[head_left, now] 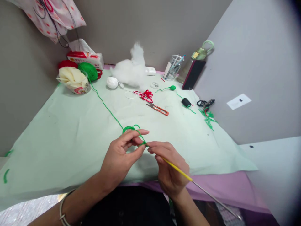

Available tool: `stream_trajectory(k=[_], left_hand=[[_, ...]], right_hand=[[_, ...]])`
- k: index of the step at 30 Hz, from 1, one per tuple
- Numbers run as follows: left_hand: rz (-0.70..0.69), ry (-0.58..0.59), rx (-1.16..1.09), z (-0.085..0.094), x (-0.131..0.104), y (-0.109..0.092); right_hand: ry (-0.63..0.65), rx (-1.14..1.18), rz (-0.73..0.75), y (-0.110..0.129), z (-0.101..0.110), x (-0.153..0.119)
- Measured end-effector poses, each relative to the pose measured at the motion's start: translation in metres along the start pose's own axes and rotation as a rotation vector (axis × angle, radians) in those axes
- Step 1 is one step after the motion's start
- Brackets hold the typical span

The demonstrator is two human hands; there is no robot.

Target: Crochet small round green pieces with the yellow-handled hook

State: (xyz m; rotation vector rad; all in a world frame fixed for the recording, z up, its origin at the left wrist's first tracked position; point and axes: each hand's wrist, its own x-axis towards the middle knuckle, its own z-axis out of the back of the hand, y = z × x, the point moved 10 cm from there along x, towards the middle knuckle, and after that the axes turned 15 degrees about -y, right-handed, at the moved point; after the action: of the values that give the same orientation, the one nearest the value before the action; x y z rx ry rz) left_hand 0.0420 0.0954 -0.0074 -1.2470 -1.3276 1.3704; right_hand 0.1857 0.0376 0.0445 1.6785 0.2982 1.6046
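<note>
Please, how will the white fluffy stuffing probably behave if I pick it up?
The white fluffy stuffing is probably very light for its size, as it looks loose and airy. It should squash rather than hold stiff, given its soft, ragged edges. The tuft rising from it might pull away.

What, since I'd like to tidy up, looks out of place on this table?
The red yarn lies in a loose tangle near the orange snips, unlike the wound green ball. Green scraps are strewn near the right edge of the table, and white stuffing sits in a ragged heap. I see nothing spilled or broken.
</note>
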Motion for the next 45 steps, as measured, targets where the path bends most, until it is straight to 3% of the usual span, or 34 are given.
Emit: stream_trajectory(k=[5, 9, 14, 18, 21, 24, 26, 29, 36, 41, 45], left_hand=[[0.1, 0.085, -0.007, -0.005, -0.001, 0.01], [0.148, 0.078, -0.037, -0.004, -0.001, 0.012], [0.207, 0.088, -0.194, -0.009, -0.007, 0.016], [0.498, 0.191, -0.403, -0.024, -0.019, 0.035], [0.583, 0.228, -0.46, -0.026, -0.019, 0.037], [0.448, 0.185, -0.395, -0.017, -0.011, 0.028], [0.344, 0.178, -0.35, -0.016, -0.01, 0.02], [0.294, 0.223, -0.326, -0.023, -0.015, 0.016], [0.351, 0.219, -0.352, -0.024, -0.012, 0.018], [0.524, 0.38, -0.431, -0.036, -0.018, 0.025], [0.573, 0.458, -0.495, -0.04, -0.023, 0.027]], right_hand=[[-0.005, 0.105, -0.112, -0.01, -0.001, 0.003], [-0.047, 0.112, -0.129, -0.011, 0.001, 0.004], [-0.078, -0.096, 0.043, -0.005, 0.002, -0.006], [-0.06, -0.289, 0.284, 0.009, -0.003, -0.016], [-0.132, -0.141, 0.091, -0.001, 0.007, -0.008], [-0.251, 0.089, -0.229, -0.02, 0.018, 0.0], [-0.267, 0.215, -0.366, -0.028, 0.015, 0.003], [-0.214, 0.284, -0.422, -0.031, 0.005, 0.005], [-0.179, 0.308, -0.419, -0.032, 0.001, 0.001], [-0.236, 0.535, -0.662, -0.055, 0.002, 0.001], [-0.246, 0.639, -0.874, -0.07, -0.002, -0.004]])
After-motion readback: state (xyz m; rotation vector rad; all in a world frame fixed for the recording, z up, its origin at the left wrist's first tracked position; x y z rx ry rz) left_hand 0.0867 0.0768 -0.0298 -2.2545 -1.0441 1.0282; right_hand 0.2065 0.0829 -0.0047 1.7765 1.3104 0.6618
